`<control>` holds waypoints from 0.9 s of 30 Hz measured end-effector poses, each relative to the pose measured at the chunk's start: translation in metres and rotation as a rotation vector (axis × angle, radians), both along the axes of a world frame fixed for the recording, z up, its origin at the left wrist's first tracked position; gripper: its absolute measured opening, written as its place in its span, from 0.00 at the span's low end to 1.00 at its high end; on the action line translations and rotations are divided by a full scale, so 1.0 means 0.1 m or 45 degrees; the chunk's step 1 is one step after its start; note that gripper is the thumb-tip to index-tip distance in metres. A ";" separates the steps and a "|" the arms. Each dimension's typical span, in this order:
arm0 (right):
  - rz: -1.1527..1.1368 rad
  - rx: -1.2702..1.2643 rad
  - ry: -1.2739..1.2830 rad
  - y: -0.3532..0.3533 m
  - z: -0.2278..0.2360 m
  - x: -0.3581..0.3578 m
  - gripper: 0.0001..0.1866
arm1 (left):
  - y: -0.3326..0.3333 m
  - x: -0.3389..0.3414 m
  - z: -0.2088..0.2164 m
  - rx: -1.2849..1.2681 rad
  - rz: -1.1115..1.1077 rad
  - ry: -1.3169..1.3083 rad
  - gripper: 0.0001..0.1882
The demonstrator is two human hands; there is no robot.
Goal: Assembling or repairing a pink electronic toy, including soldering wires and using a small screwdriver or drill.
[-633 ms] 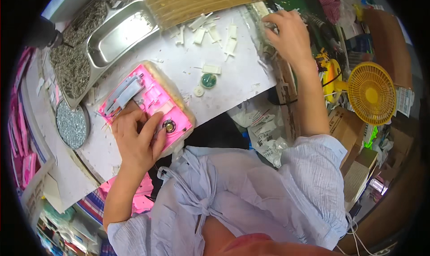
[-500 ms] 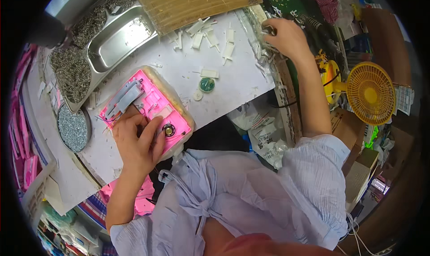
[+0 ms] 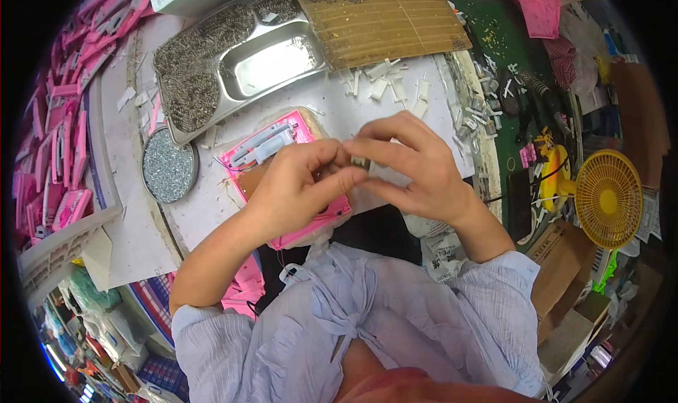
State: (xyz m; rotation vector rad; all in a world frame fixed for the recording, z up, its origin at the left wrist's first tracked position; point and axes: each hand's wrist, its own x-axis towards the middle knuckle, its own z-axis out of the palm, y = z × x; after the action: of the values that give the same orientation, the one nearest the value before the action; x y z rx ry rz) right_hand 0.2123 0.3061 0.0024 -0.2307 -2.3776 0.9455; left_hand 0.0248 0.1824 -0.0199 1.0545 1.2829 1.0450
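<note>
My left hand (image 3: 300, 181) and my right hand (image 3: 417, 166) meet over the worktable, fingertips pinched together. Between them is a small dark-and-pale piece (image 3: 361, 162), mostly covered by the fingers, so its kind cannot be made out. Beneath and beside my left hand lies a pink plastic housing (image 3: 306, 125), open side up on a padded, wrapped base. A grey plastic part (image 3: 272, 147) sits in its far left portion, and thin wires show at its left edge. My left hand and forearm hide much of the housing.
A steel compartment tray (image 3: 233, 110) full of small metal parts stands behind, beside a round tin (image 3: 169, 166) of screws. White plastic pieces (image 3: 381, 85) lie near a brown board (image 3: 385, 22). Pink housings (image 3: 67, 149) pile up at left; a yellow fan (image 3: 609, 198) stands right.
My right hand has come from the table's far right edge to meet my left. My left hand has lifted off the housing, and a small piece is now between the fingers. The view has shifted.
</note>
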 end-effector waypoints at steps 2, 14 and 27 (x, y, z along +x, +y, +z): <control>0.009 -0.151 -0.083 0.00 -0.01 0.10 0.27 | 0.02 0.00 0.12 -0.033 -0.056 -0.010 0.11; -0.223 -1.198 0.113 -0.06 -0.28 0.59 0.24 | 1.41 -0.40 -0.07 0.136 0.061 0.927 0.16; -0.188 -1.166 0.093 0.00 -0.45 0.67 0.24 | 2.37 -0.77 -0.40 -0.026 0.466 1.818 0.18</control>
State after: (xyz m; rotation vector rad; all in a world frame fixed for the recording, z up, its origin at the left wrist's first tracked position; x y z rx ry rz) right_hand 0.2792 0.3063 -0.0421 -0.6803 -1.6741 1.8603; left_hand -0.0520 0.4199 -0.0599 1.6553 2.6681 0.3947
